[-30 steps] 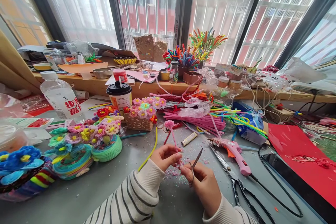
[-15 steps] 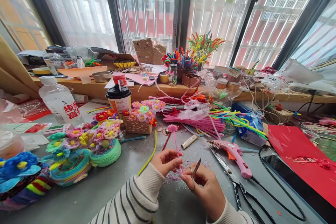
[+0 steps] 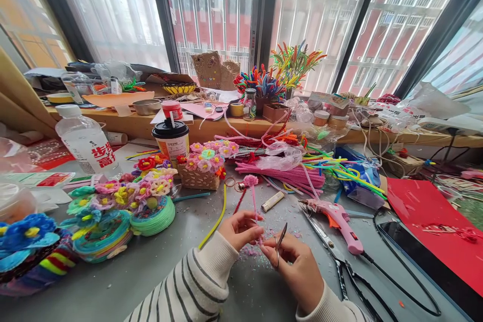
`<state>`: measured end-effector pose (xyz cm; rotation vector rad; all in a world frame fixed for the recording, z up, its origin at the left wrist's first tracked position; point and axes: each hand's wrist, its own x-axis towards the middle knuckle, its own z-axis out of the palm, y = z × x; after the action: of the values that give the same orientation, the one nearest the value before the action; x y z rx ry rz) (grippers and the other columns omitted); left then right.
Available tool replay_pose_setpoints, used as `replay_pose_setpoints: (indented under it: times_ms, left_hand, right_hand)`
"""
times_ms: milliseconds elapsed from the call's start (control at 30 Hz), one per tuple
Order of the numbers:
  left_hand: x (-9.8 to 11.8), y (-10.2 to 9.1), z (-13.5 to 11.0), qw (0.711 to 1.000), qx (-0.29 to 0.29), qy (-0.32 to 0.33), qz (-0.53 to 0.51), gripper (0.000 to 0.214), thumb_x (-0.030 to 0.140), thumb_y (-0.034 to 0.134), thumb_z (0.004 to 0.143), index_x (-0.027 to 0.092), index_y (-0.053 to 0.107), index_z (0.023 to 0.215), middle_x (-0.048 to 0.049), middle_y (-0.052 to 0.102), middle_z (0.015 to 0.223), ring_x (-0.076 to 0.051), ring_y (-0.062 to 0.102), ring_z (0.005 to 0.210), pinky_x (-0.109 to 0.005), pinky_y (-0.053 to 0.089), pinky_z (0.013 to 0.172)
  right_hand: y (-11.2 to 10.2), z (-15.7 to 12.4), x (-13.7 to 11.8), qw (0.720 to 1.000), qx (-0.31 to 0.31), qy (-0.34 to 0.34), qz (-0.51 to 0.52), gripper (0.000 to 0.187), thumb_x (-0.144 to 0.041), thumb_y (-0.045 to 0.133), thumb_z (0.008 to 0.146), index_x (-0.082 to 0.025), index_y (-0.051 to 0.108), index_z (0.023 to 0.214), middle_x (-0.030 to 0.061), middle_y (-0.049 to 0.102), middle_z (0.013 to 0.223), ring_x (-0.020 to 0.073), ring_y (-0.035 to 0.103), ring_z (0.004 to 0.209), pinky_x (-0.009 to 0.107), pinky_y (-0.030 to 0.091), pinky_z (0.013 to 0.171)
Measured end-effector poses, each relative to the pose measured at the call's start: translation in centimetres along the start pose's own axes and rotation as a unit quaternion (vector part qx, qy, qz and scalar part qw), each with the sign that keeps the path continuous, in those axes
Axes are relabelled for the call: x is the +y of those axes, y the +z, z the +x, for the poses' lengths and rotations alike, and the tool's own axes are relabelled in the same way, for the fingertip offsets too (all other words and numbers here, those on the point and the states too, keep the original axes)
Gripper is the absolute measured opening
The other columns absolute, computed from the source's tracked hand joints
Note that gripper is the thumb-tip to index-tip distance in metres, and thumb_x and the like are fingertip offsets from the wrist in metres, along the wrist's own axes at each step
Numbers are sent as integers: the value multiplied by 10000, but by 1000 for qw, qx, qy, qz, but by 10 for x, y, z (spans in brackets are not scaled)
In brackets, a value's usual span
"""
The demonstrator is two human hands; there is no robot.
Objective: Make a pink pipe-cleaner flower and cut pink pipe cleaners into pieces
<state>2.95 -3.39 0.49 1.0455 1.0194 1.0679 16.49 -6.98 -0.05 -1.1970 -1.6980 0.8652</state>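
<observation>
My left hand (image 3: 243,231) pinches a pink pipe cleaner (image 3: 254,201) between thumb and fingers. Its upper end is curled into a fluffy pink tuft (image 3: 250,180) that stands above the hand. Close by on the right, my right hand (image 3: 292,261) is closed round a small pair of scissors (image 3: 281,236), blades pointing up and away from the pipe cleaner. The right thumb and fingertip meet near the pipe cleaner's lower end; whether they grip it I cannot tell. Pink and pale fuzz clippings (image 3: 252,250) lie on the grey table beneath both hands.
Large scissors (image 3: 328,242) and a pink glue gun (image 3: 341,224) with its cord lie to the right, beside a dark phone-like slab (image 3: 426,261). A lighter (image 3: 272,202) and bundled pink pipe cleaners (image 3: 283,176) are ahead. Left stand pipe-cleaner flower baskets (image 3: 153,216) and a bottle (image 3: 88,143).
The view has shifted very slightly. Both hands keep their hold in nearly the same place, and the small scissors have turned a little more upright.
</observation>
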Motion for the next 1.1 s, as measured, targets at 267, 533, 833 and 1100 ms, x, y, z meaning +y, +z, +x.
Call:
replay_pose_setpoints:
  times_ms: [267, 533, 833, 1100]
  left_hand:
    - [1, 2, -1, 1000, 18, -7, 11, 342, 295, 688, 416, 115, 553, 673, 28, 523, 461, -81, 478, 441, -198, 374, 432]
    - [3, 2, -2, 1000, 26, 8, 15, 300, 270, 678, 437, 111, 550, 657, 26, 529, 438, -78, 473, 417, -196, 375, 423]
    - [1, 3, -2, 998, 55, 21, -5, 261, 260, 678, 443, 116, 538, 611, 25, 537, 428, -84, 487, 414, -194, 383, 419]
    - [7, 6, -4, 997, 76, 20, -23, 299, 332, 676, 432, 113, 555, 596, 3, 567, 482, -96, 504, 452, -216, 418, 462]
  right_hand:
    - [2, 1, 0, 1000, 15, -1, 3, 140, -251, 522, 663, -151, 611, 620, 37, 538, 685, 105, 485, 528, 180, 381, 425]
    - [3, 1, 1, 999, 33, 6, -5, 148, -260, 539, 649, -154, 599, 564, 60, 501, 812, 93, 455, 525, 183, 389, 418]
    - [11, 1, 5, 997, 70, 17, 15, 180, -228, 531, 648, -144, 525, 490, 59, 469, 802, 86, 441, 498, 195, 389, 410]
    - [16, -1, 6, 994, 90, 36, 58, 181, -260, 524, 659, -139, 543, 526, 55, 441, 793, 99, 451, 552, 184, 382, 401]
